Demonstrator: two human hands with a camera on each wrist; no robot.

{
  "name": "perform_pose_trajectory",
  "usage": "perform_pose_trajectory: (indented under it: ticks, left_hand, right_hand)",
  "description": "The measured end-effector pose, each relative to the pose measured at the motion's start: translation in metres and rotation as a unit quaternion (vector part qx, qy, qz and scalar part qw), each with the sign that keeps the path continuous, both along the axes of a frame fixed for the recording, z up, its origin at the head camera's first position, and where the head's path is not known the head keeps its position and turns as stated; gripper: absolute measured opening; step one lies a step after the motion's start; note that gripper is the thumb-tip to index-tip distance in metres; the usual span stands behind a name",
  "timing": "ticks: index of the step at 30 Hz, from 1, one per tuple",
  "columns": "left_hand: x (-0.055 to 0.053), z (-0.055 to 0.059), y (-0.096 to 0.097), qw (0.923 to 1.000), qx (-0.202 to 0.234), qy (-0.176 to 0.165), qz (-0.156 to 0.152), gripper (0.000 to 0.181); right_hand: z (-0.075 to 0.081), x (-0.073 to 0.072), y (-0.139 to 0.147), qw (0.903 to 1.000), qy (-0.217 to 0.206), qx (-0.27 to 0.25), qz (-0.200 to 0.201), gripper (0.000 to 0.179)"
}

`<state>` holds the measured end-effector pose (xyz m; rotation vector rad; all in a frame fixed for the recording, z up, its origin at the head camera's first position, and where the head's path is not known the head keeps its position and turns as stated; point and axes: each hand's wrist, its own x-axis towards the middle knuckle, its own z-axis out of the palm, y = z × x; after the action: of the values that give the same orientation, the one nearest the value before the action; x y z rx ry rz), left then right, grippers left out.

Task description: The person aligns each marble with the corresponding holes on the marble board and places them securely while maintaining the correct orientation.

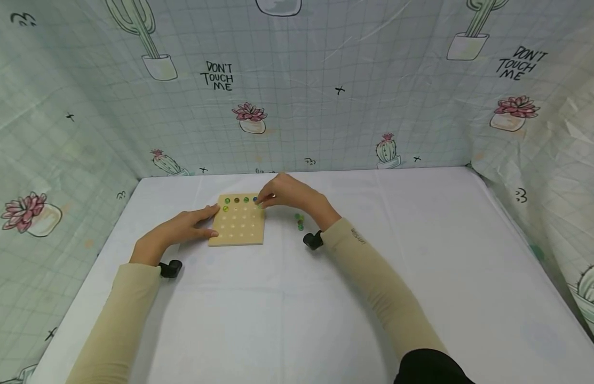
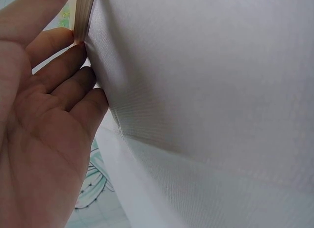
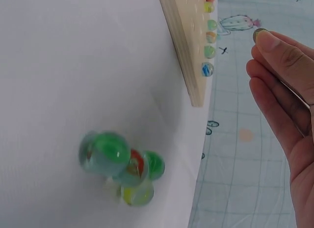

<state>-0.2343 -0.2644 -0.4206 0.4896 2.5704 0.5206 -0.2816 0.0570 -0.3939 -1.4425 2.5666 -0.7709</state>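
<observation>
A square wooden board (image 1: 236, 237) with rows of shallow round dimples lies on the table. Several glass marbles sit along its far row, among them a blue-swirled marble (image 3: 207, 69) at the right end. One yellow marble (image 1: 226, 208) lies in the second row at the left. My left hand (image 1: 181, 226) touches the board's left edge with thumb and fingertips, its fingers fairly straight. Above the board's far right corner, my right hand (image 1: 291, 193) pinches a small dark-looking marble (image 3: 258, 34) between thumb and index finger.
Right of the board, a small cluster of loose marbles (image 3: 135, 164), green, red and yellow inside, rests on the white tablecloth (image 1: 277, 309). A cactus-printed cloth (image 1: 297, 69) hangs behind and on both sides. Each wrist wears a black camera (image 1: 170, 269).
</observation>
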Motion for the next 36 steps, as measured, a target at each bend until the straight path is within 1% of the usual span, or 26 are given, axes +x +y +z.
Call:
perform_pose_trajectory:
  ticks: [10, 13, 18, 21, 28, 33, 36]
  left_hand:
    - [-0.002, -0.001, -0.002, 1.0, -0.001, -0.003, -0.002, 0.096]
    - [-0.002, -0.002, -0.003, 1.0, 0.001, -0.002, -0.006, 0.096]
    - [-0.004, -0.003, -0.004, 1.0, -0.002, -0.004, -0.003, 0.097]
    - [-0.004, -0.003, -0.004, 1.0, -0.003, -0.003, -0.002, 0.098]
    - [-0.003, -0.002, -0.004, 1.0, 0.0, 0.0, 0.0, 0.097]
    - [-0.002, -0.001, -0.003, 1.0, 0.002, 0.002, -0.003, 0.097]
    - [-0.003, -0.001, -0.003, 1.0, 0.001, 0.002, -0.006, 0.096]
  right_hand:
    - [0.003, 0.001, -0.024, 1.0, -0.002, 0.0, 0.007, 0.019]
    - [0.002, 0.001, -0.029, 0.9999, -0.007, -0.002, 0.009, 0.019]
    - [-0.003, -0.001, -0.036, 0.9998, -0.018, 0.0, -0.001, 0.019]
    - [-0.006, -0.001, -0.04, 0.9997, -0.017, 0.005, -0.014, 0.02]
    - [-0.009, 0.0, -0.053, 0.9983, 0.009, 0.014, -0.057, 0.022]
    - [-0.009, 0.0, -0.063, 0.9956, 0.002, 0.033, -0.088, 0.022]
    - [-0.01, -0.001, -0.068, 0.9937, -0.015, 0.035, -0.106, 0.02]
